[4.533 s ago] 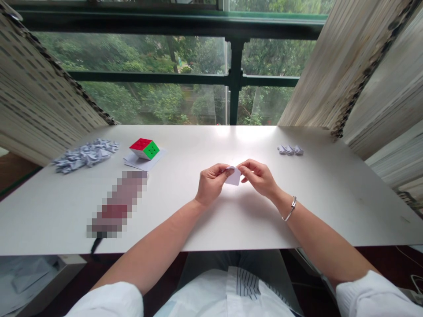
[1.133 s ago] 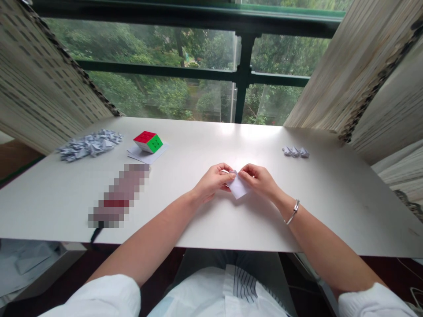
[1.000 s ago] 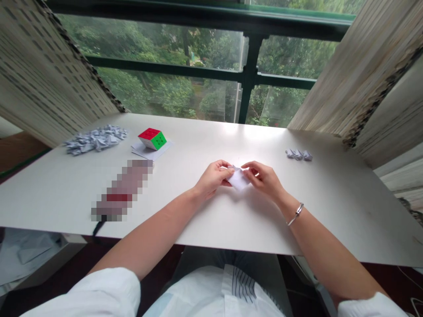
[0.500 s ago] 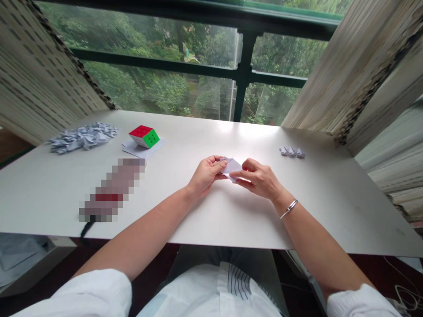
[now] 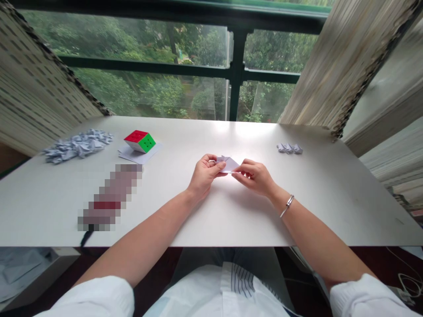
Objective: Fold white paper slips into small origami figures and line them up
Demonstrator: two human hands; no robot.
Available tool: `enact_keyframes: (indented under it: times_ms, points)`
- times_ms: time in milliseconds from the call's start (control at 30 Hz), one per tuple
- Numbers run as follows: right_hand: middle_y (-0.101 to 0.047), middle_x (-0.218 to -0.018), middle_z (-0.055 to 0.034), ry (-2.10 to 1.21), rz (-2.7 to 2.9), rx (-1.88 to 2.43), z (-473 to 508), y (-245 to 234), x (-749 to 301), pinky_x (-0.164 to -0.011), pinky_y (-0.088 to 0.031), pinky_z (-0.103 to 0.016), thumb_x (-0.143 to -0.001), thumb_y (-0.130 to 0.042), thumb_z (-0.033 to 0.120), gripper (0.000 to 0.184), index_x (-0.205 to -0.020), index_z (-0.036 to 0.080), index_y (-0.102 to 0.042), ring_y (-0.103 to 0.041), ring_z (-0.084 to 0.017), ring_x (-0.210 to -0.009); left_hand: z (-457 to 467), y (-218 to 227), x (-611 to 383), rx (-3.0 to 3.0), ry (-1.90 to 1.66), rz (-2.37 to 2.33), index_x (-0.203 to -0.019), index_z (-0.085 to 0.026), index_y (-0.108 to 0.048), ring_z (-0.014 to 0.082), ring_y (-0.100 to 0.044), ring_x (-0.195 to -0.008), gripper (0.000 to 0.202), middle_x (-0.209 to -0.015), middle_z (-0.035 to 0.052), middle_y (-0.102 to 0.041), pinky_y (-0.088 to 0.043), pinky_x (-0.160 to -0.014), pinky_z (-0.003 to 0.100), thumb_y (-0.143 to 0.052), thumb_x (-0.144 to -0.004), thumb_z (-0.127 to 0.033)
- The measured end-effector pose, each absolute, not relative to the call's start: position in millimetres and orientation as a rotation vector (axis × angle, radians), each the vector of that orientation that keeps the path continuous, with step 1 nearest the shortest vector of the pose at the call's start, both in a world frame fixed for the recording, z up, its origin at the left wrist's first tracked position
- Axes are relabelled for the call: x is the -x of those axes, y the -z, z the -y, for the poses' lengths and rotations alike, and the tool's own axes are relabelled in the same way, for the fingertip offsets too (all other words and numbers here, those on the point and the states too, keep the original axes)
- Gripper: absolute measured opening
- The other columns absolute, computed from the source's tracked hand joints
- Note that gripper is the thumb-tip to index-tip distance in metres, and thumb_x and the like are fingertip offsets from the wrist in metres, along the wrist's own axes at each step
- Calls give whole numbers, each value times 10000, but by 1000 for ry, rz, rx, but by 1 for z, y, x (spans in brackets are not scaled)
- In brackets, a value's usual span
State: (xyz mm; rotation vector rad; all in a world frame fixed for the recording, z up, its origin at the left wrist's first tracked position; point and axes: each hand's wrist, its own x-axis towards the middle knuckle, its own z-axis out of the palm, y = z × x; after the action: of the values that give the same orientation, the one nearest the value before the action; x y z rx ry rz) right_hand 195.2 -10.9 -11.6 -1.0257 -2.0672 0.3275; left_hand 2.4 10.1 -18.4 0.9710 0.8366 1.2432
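Note:
A small white folded paper (image 5: 227, 164) is held just above the white table (image 5: 211, 211) near its middle. My left hand (image 5: 204, 174) pinches the paper's left end with thumb and fingers closed. My right hand (image 5: 255, 177) pinches its right corner, fingers curled; a metal bracelet (image 5: 287, 205) sits on that wrist. The paper lies tilted and nearly flat between both hands.
A heap of folded paper pieces (image 5: 77, 145) lies at the far left. A colourful puzzle cube (image 5: 139, 141) rests on white sheets (image 5: 134, 155). A few folded pieces (image 5: 289, 148) sit at the far right. A blurred-out object (image 5: 109, 197) lies near the front left edge. Blinds flank the window.
The paper has been turned from hanging point-down to lying nearly flat between the hands. Both hands shifted slightly farther from me and kept their pinch.

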Motion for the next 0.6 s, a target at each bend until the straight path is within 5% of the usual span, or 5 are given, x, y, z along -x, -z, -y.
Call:
enact_keyframes:
  times_ms: [367, 600]
  points:
    - [-599, -873, -53, -710, 1705, 1057, 6, 17, -189, -542, -443, -247, -795, -728, 417, 218, -840, 204, -739, -554, -136, -705, -8, 17, -2, -1050, -1186, -805, -897, -155, -595, 141, -674, -705, 385, -821, 28, -718, -566, -686, 290, -845, -669, -337]
    - [-588, -622, 8, -952, 1531, 1096, 7, 16, -187, -492, -409, -245, -783, -722, 493, 323, -750, 177, -664, -490, -106, -550, -5, 13, -5, -1022, -1217, -740, -1046, -167, -592, 156, -687, -761, 511, -861, 34, -725, -556, -766, 321, -869, -644, -317]
